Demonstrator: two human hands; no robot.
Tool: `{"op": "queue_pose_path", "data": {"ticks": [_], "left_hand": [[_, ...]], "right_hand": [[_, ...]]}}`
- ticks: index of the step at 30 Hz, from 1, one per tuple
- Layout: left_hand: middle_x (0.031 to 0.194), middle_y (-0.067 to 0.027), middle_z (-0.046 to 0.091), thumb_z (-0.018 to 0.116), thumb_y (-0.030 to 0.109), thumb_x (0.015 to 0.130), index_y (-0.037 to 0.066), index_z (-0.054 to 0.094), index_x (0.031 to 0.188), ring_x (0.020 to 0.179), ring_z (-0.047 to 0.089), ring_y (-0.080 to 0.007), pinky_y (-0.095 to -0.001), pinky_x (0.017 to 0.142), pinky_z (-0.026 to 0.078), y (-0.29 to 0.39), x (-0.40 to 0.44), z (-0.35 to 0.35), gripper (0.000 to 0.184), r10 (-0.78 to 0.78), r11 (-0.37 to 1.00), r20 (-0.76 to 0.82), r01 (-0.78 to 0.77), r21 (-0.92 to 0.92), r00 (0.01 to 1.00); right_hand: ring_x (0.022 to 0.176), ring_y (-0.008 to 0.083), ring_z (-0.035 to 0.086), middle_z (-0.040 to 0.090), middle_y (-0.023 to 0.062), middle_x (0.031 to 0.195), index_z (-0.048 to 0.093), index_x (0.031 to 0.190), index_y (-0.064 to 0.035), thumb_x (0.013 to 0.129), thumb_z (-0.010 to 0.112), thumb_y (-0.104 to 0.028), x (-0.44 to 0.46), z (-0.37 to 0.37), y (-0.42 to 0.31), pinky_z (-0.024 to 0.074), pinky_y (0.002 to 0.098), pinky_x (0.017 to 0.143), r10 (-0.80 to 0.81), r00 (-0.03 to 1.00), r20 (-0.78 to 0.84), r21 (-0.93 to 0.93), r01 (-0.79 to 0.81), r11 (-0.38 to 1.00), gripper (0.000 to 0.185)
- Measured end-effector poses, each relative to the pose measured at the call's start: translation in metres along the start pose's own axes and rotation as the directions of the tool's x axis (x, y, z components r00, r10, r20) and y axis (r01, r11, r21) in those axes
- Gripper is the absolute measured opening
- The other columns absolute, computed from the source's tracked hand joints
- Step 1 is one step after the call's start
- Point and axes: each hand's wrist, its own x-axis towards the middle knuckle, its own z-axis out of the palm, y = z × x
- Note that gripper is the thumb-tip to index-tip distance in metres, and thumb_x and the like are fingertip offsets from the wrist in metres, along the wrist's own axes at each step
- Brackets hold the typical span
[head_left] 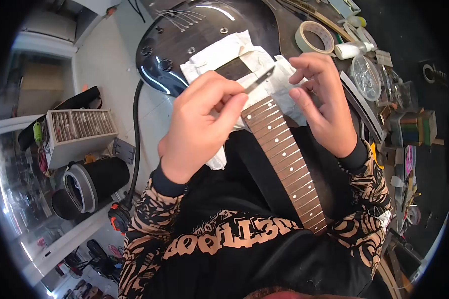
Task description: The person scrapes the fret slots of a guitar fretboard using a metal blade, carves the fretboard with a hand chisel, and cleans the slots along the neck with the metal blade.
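Near: soft black shirt (219,274), lower centre. Mid-frame, left hand (197,119) pinches a thin metal blade (260,80), its tip aimed upper right; right hand (329,107) beside it, thumb and fingers loosely apart, nothing seen between them. Step judged as handling the blade above the fretboard (288,162), brown grained wood with pale dots; next move calls for steady fingertips. Beyond, crumpled white paper (219,54) on a glossy dark guitar body (257,22), top centre.

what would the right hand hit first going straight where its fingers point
Probably the narrow dark strip in the left hand, though depth is unclear and the right hand might miss it.
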Motion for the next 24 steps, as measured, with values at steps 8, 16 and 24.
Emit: {"op": "queue_pose_path", "data": {"ticks": [8, 16, 24], "left_hand": [[0.100, -0.0098, 0.075, 0.086, -0.009, 0.096, -0.001, 0.081, 0.110, 0.080, 0.070, -0.0171, -0.0312, 0.070, 0.055, 0.014, -0.013, 0.008, 0.017, 0.080, 0.979, 0.150, -0.106, 0.176, 0.986], [0.097, -0.0120, 0.074, 0.087, -0.013, 0.088, -0.001, 0.080, 0.107, 0.081, 0.072, -0.0284, -0.0388, 0.070, 0.055, 0.004, -0.010, 0.015, 0.023, 0.183, 0.951, 0.202, -0.226, 0.211, 0.962], [0.100, -0.0110, 0.071, 0.089, -0.011, 0.077, -0.002, 0.079, 0.112, 0.082, 0.070, -0.0292, -0.0405, 0.070, 0.054, 0.001, -0.017, 0.018, 0.038, 0.249, 0.895, 0.233, -0.315, 0.315, 0.940]], "right_hand": [[0.115, 0.0264, 0.070, 0.067, 0.0132, 0.131, 0.075, 0.134, -0.0039, 0.100, 0.085, 0.004, 0.001, -0.015, -0.001, 0.0575, 0.0387, 0.097, -0.072, 0.974, 0.212, -0.157, 0.107, 0.982, 0.037], [0.105, 0.0341, 0.067, 0.070, 0.0099, 0.115, 0.075, 0.113, -0.0064, 0.084, 0.094, 0.005, 0.004, -0.007, 0.000, 0.0562, 0.0445, 0.089, -0.178, 0.942, 0.285, -0.244, 0.251, 0.937, 0.036], [0.100, 0.0347, 0.066, 0.069, 0.0097, 0.112, 0.073, 0.110, -0.0068, 0.078, 0.093, 0.003, 0.000, -0.001, 0.003, 0.0564, 0.0435, 0.086, -0.186, 0.945, 0.267, -0.323, 0.270, 0.907, 0.039]]}}
